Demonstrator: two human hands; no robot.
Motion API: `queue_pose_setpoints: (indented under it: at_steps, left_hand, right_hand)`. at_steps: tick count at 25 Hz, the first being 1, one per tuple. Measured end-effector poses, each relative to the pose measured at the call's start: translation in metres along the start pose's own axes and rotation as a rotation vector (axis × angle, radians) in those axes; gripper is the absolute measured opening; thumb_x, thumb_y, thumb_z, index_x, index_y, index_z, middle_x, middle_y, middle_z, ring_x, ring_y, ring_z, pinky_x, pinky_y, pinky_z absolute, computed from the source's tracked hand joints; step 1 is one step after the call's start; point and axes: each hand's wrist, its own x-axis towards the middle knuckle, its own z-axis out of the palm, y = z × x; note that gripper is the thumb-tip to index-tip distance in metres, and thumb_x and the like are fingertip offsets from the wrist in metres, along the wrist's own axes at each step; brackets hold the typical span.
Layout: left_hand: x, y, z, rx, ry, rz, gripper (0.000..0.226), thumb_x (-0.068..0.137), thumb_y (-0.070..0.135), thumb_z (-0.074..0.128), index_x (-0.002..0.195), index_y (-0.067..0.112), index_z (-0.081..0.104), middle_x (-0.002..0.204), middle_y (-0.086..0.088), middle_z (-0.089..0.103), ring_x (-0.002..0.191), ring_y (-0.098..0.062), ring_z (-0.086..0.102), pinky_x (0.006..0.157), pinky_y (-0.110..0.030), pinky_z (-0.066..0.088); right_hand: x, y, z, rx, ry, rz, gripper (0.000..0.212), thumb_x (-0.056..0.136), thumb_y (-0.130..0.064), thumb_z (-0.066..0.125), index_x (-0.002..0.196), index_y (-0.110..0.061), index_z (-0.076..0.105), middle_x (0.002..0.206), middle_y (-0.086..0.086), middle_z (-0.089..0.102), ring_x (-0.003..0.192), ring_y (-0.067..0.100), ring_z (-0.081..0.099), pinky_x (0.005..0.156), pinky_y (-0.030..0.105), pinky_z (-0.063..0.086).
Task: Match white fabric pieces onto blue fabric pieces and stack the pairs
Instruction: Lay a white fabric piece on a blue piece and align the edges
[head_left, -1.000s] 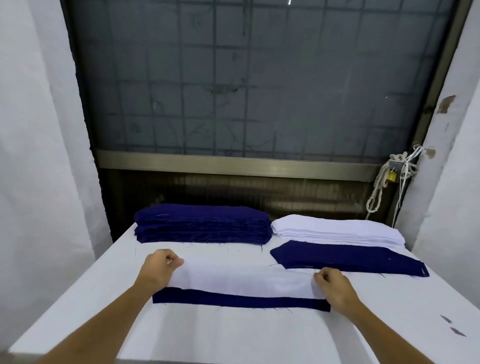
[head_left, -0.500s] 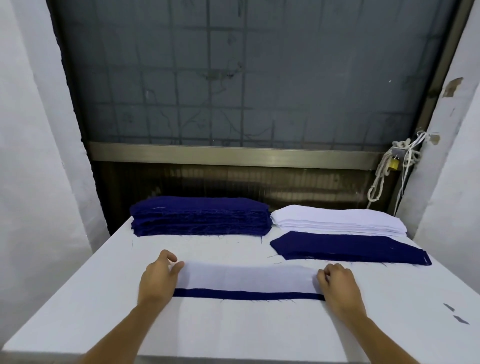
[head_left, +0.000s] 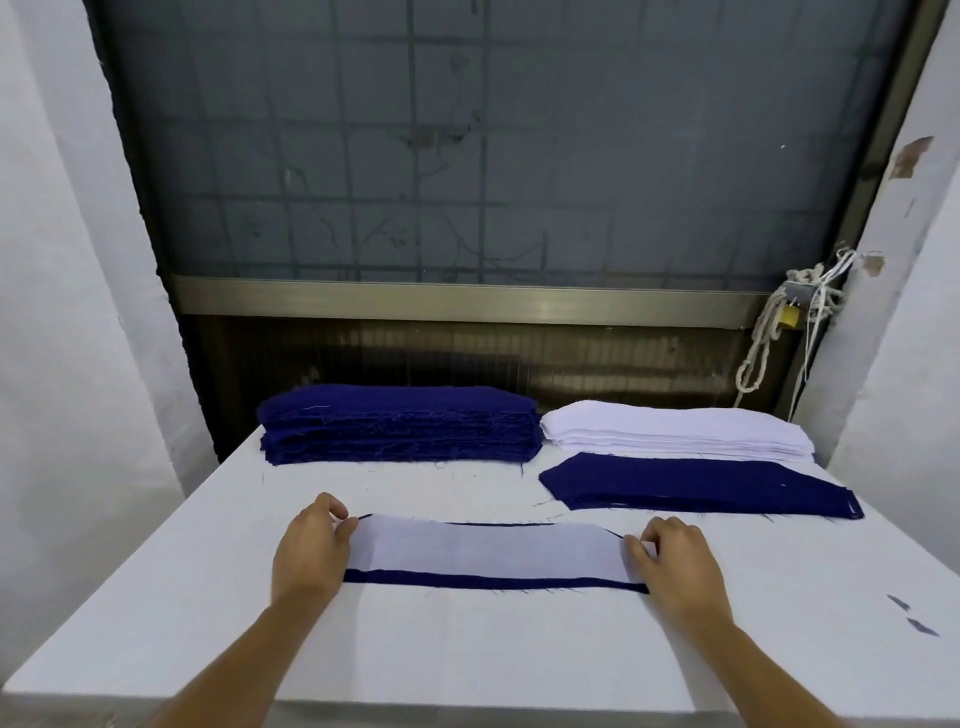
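The white piece (head_left: 485, 545) lies flat on the blue piece (head_left: 493, 578) mid-counter (head_left: 467, 649), its long axis running left to right. The left hand (head_left: 311, 551) and right hand (head_left: 675, 564) each pinch one end. A second ago the near blue band showed wider.

Forearms outstretched, hands palm-down and well apart — left hand (head_left: 311, 552), right hand (head_left: 676, 565) — fingers curled, pinching.
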Motion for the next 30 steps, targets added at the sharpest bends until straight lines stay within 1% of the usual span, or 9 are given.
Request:
queue_pose_setpoints:
  at_steps: [5, 9, 11, 14, 18, 22, 25, 28, 30]
  left_hand:
    - [0.0, 0.002, 0.0, 0.053, -0.005, 0.031, 0.001, 0.099, 0.019, 0.057, 0.099, 0.02, 0.056, 0.102, 0.002, 0.059, 0.093, -0.02, 0.056, 0.075, -0.039, 0.051]
    - [0.0, 0.005, -0.002, 0.196, 0.031, 0.087, 0.016, 0.094, 0.008, 0.056, 0.107, 0.017, 0.06, 0.11, -0.003, 0.059, 0.105, -0.024, 0.051, 0.08, -0.039, 0.05]
    - [0.001, 0.01, -0.002, 0.267, 0.06, 0.13, 0.022, 0.09, 0.008, 0.06, 0.11, 0.017, 0.061, 0.111, -0.005, 0.061, 0.105, -0.025, 0.052, 0.086, -0.038, 0.048]
    - [0.014, 0.035, -0.001, 0.25, 0.086, 0.206, 0.022, 0.09, 0.013, 0.065, 0.111, 0.019, 0.06, 0.108, 0.0, 0.062, 0.102, -0.021, 0.054, 0.091, -0.038, 0.048]
    - [0.042, 0.096, 0.008, 0.133, 0.075, 0.366, 0.019, 0.089, 0.012, 0.067, 0.106, 0.02, 0.062, 0.092, 0.006, 0.061, 0.089, -0.017, 0.053, 0.082, -0.04, 0.051]
    - [0.065, 0.166, 0.032, 0.057, -0.009, 0.479, 0.015, 0.092, 0.016, 0.065, 0.099, 0.028, 0.058, 0.082, 0.015, 0.058, 0.086, -0.01, 0.053, 0.078, -0.037, 0.053]
    - [0.081, 0.219, 0.068, 0.033, -0.111, 0.547, 0.01, 0.096, 0.024, 0.062, 0.097, 0.033, 0.057, 0.084, 0.015, 0.059, 0.086, -0.006, 0.053, 0.073, -0.03, 0.052]
    - [0.093, 0.264, 0.113, 0.068, -0.259, 0.555, 0.003, 0.099, 0.029, 0.06, 0.101, 0.03, 0.061, 0.09, 0.012, 0.063, 0.081, -0.006, 0.06, 0.073, -0.029, 0.057]
    - [0.098, 0.284, 0.146, 0.102, -0.342, 0.541, 0.01, 0.101, 0.03, 0.058, 0.104, 0.024, 0.064, 0.094, 0.008, 0.066, 0.083, -0.008, 0.063, 0.076, -0.034, 0.059]
  right_hand:
    - [-0.001, -0.003, -0.003, -0.019, -0.003, 0.017, 0.018, 0.09, -0.019, 0.06, 0.074, -0.021, 0.052, 0.073, -0.008, 0.057, 0.075, 0.014, 0.055, 0.058, 0.03, 0.044]
    - [-0.001, -0.007, -0.004, -0.07, -0.03, 0.002, 0.009, 0.091, -0.018, 0.057, 0.084, -0.022, 0.053, 0.08, -0.011, 0.055, 0.086, 0.015, 0.051, 0.062, 0.029, 0.04]
    - [0.005, -0.01, -0.007, -0.074, -0.043, 0.003, 0.007, 0.092, -0.018, 0.054, 0.088, -0.024, 0.054, 0.084, -0.011, 0.054, 0.088, 0.013, 0.051, 0.063, 0.028, 0.043]
    - [0.026, -0.013, -0.015, -0.086, -0.034, -0.005, 0.006, 0.096, -0.02, 0.056, 0.093, -0.025, 0.056, 0.087, -0.011, 0.056, 0.088, 0.01, 0.052, 0.063, 0.025, 0.045]
    - [0.068, -0.01, -0.032, -0.103, -0.01, -0.01, 0.006, 0.097, -0.019, 0.056, 0.095, -0.024, 0.057, 0.086, -0.009, 0.059, 0.084, 0.011, 0.054, 0.061, 0.026, 0.047]
    - [0.11, 0.001, -0.041, -0.141, -0.02, -0.005, 0.004, 0.1, -0.024, 0.055, 0.1, -0.025, 0.058, 0.091, -0.007, 0.061, 0.081, 0.01, 0.056, 0.057, 0.022, 0.043]
    - [0.147, 0.014, -0.043, -0.182, -0.004, -0.01, 0.007, 0.1, -0.026, 0.054, 0.104, -0.025, 0.06, 0.094, -0.006, 0.063, 0.084, 0.01, 0.056, 0.057, 0.019, 0.04]
    - [0.183, 0.029, -0.039, -0.195, -0.002, -0.015, 0.011, 0.1, -0.029, 0.056, 0.109, -0.024, 0.061, 0.104, -0.005, 0.065, 0.088, 0.01, 0.059, 0.073, 0.022, 0.051]
    - [0.202, 0.038, -0.034, -0.207, -0.015, -0.031, 0.014, 0.101, -0.032, 0.056, 0.112, -0.025, 0.061, 0.113, -0.005, 0.065, 0.097, 0.01, 0.059, 0.087, 0.025, 0.053]
